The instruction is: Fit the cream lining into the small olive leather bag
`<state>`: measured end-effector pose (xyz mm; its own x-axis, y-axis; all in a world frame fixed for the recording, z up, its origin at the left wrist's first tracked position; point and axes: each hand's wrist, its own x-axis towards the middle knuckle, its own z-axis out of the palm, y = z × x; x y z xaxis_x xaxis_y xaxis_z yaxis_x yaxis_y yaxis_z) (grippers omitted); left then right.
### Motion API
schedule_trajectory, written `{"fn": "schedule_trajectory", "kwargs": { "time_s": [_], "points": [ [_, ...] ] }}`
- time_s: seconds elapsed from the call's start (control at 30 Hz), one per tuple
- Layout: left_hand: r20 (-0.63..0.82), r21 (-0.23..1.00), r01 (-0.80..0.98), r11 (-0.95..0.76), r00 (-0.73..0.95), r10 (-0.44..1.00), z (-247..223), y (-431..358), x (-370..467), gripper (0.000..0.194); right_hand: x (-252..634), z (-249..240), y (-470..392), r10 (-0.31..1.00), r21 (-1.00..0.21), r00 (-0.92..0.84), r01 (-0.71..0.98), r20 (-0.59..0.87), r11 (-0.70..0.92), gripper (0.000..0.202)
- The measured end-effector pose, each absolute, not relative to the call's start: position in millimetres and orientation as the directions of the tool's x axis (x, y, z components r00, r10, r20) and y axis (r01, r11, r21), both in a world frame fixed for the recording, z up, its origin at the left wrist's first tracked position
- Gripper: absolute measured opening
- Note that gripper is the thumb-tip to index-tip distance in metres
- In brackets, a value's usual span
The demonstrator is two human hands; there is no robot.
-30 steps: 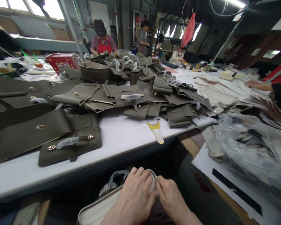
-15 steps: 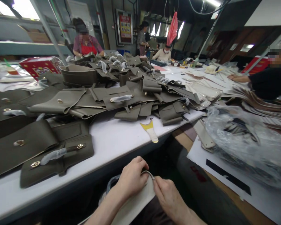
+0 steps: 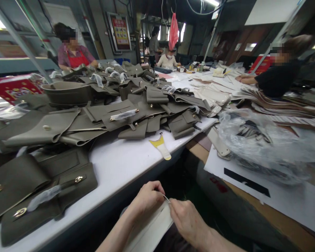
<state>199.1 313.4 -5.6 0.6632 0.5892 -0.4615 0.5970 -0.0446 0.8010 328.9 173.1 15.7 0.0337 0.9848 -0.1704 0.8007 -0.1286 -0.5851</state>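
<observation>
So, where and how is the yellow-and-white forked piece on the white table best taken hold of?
Probably by the narrow, rounded end of the forked piece, coming from the near side of the white table. It lies flat, this end towards the near edge, prongs pointing away. The left hand and right hand both hold the pale piece, so one should first let go.

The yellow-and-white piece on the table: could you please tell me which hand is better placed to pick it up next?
Probably the left hand: it sits higher in the view, closer to the yellow-and-white piece. The right hand is lower; both hold the pale piece.
</observation>
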Motion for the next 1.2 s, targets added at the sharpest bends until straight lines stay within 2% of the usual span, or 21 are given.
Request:
{"fn": "schedule_trajectory", "kwargs": {
  "time_s": [0.1, 0.2, 0.3, 0.43, 0.57, 0.83, 1.03, 1.13, 1.2],
  "points": [
    [-0.450, 0.806, 0.590, -0.054, 0.669, 0.592, -4.2, 312.1, 197.6, 0.013, 333.1, 17.7, 173.2, 0.979, -0.751, 0.106, 0.629, -0.173, -0.201, 0.042],
    [-0.446, 0.809, 0.585, -0.060, 0.676, 0.587, 0.8, 312.0, 195.5, 0.011, 339.0, 4.8, 175.8, 0.924, -0.880, 0.192, 0.288, -0.332, -0.377, 0.053],
    [-0.444, 0.811, 0.581, -0.061, 0.681, 0.583, 5.1, 312.5, 194.2, 0.010, 340.2, -14.9, 179.0, 0.881, -0.893, 0.174, 0.018, -0.441, -0.450, 0.054],
    [-0.443, 0.816, 0.575, -0.052, 0.682, 0.582, 6.5, 313.2, 192.4, 0.011, 336.6, -26.6, 180.6, 0.855, -0.860, 0.101, -0.102, -0.509, -0.500, 0.059],
    [-0.450, 0.819, 0.573, -0.036, 0.679, 0.580, 3.8, 314.5, 190.6, 0.013, 340.3, -19.1, 185.9, 0.838, -0.838, 0.039, 0.018, -0.544, -0.545, 0.062],
    [-0.416, 0.831, 0.549, -0.087, 0.717, 0.559, 4.7, 318.7, 184.6, 0.018, 345.0, 5.5, 202.5, 0.807, -0.773, -0.032, 0.312, -0.590, -0.552, 0.044],
    [-0.385, 0.878, 0.471, -0.087, 0.802, 0.457, 19.3, 323.1, 156.5, 0.043, 345.4, 17.4, 217.2, 0.772, -0.694, -0.073, 0.497, -0.632, -0.521, 0.033],
    [-0.346, 0.869, 0.483, -0.109, 0.750, 0.564, 28.3, 310.0, 135.6, 0.048, 347.0, 16.2, 223.8, 0.790, -0.719, -0.161, 0.547, -0.592, -0.428, 0.027],
    [-0.297, 0.832, 0.528, -0.170, 0.683, 0.668, 34.0, 295.7, 121.7, 0.046, 346.6, 12.6, 224.3, 0.805, -0.734, -0.188, 0.563, -0.563, -0.381, 0.035]
  ]
}}
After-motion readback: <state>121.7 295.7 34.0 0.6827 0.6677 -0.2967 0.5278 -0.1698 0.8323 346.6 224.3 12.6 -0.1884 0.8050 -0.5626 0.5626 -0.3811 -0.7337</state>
